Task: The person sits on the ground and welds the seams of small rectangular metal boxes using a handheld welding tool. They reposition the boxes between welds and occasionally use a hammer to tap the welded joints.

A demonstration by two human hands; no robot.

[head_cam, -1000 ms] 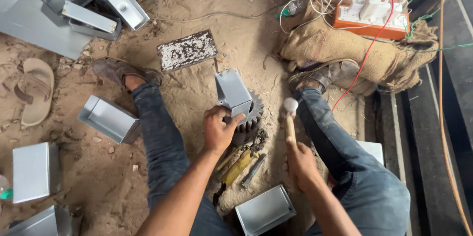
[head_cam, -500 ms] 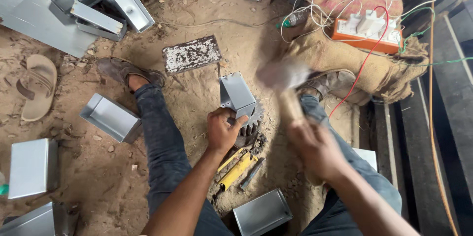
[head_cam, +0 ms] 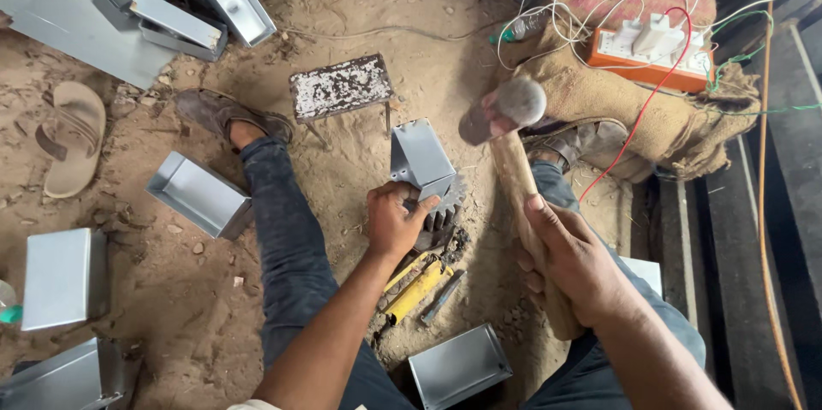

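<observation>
Head view: left hand (head_cam: 396, 223) gripping sheet-metal box (head_cam: 421, 157) over toothed gear (head_cam: 441, 209), right hand (head_cam: 575, 264) clenching raised wooden-handled hammer (head_cam: 514, 132); legs flanking open sandy floor (head_cam: 171, 290), more boxes lying around.

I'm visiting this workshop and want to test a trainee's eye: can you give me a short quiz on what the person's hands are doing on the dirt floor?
1. True or false: the right hand grips a wooden-handled hammer raised above the work.
2. What does the left hand steady?
A. a sandal
B. a folded grey sheet-metal box
C. a bottle
3. Fill in: the sheet-metal box rests on a toothed ____ between the person's legs.

Key:
1. True.
2. B.
3. Gear; yellow-handled tools lie just beside it.
</observation>
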